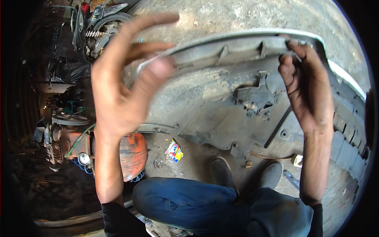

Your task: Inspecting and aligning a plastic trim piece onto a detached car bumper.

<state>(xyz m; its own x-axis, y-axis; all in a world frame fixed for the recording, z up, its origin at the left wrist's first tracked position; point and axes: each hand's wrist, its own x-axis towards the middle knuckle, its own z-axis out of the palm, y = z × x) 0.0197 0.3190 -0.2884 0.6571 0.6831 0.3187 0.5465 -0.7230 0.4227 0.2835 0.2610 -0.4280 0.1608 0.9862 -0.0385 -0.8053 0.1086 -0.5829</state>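
The biggest thing is the rough grey floor [256, 15]. A big, dusty grey car part [213, 106] is across it, in front of the person, with a long curved edge at the far side. The back end of a motorbike [104, 31] shows at the top left. Lower down on the left is a round orange tank [134, 158] with worn paint. Blue trousers [185, 201] cover the bent legs, and grey shoes [272, 173] are on the floor. The left hand [118, 85] has its fingers spread wide and holds nothing; its thumb is blurry, so I can't tell if it touches the edge. The right hand [314, 87] has its fingers bent in, pinching the far edge. Smallest is a bright packet [174, 151], between the tank and the shoes.
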